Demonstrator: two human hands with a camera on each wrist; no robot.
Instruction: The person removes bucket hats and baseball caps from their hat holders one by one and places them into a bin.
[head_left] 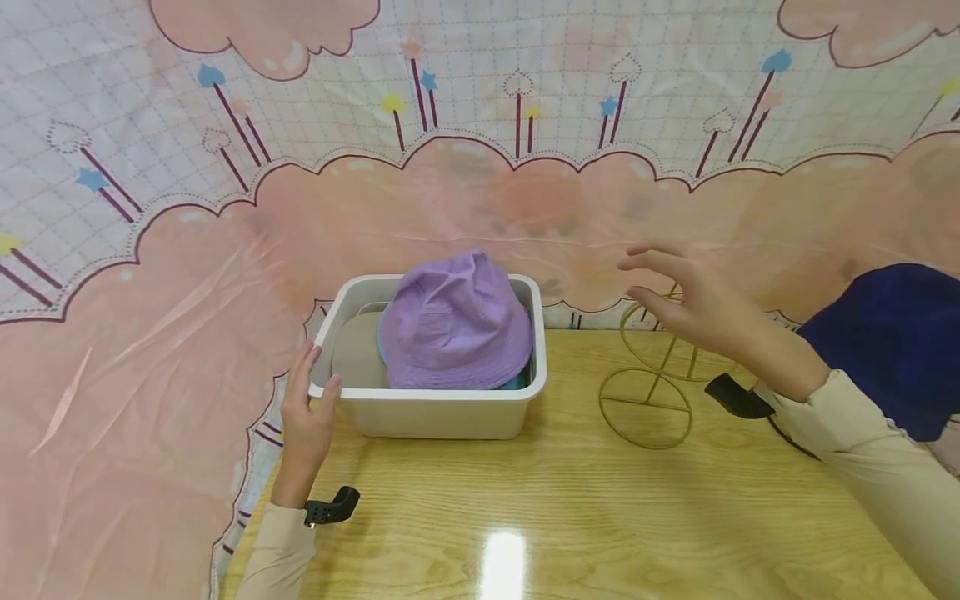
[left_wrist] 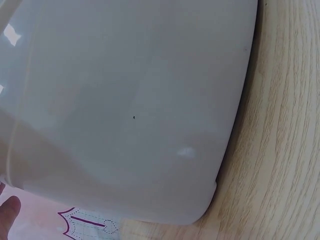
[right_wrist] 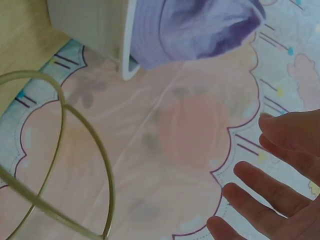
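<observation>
A white plastic bin (head_left: 442, 414) stands on the table near the wall. Inside it lies a purple bucket hat (head_left: 457, 325), on top of a beige item (head_left: 360, 346) and something blue that is mostly hidden. My left hand (head_left: 307, 417) touches the bin's front left corner with fairly straight fingers. Only a fingertip (left_wrist: 7, 215) of it shows in the left wrist view. My right hand (head_left: 693, 304) is raised above a gold wire stand (head_left: 647, 408), its fingers spread loosely and holding nothing. The right wrist view shows the same right hand (right_wrist: 280, 185) apart from bin and hat.
A dark blue fabric item, seemingly a hat (head_left: 892, 342), is at the right edge beyond my right forearm. Behind the wooden table (head_left: 585, 508) hangs a pink and white patterned cloth (head_left: 480, 200), which also runs down along the left side.
</observation>
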